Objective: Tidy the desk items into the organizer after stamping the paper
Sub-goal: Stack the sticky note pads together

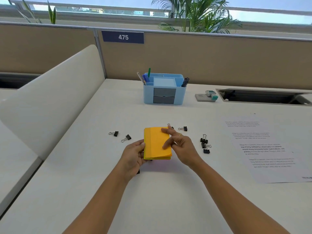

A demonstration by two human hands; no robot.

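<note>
We see the left hand [133, 156] gripping the left edge of the yellow sticky-note pad [156, 146], thumb on top and fingers curled underneath. The right hand [183, 146] comes in from the other side, its forefinger and thumb laid fairly straight on the top sheet and clasping nothing. The pad sits at the near middle of the white desk [168, 191], well in front of the blue organizer [164, 97]. The organizer has pens [145, 78] at its left end and black markers [185, 81] at its right. Black binder clips lie scattered around the pad: two on the left [114, 133], one just past the fingertips [183, 128], and a cluster on the right [204, 144]. The stamp [207, 96] rests right of the organizer, and the printed paper [263, 149] lies far right.
</note>
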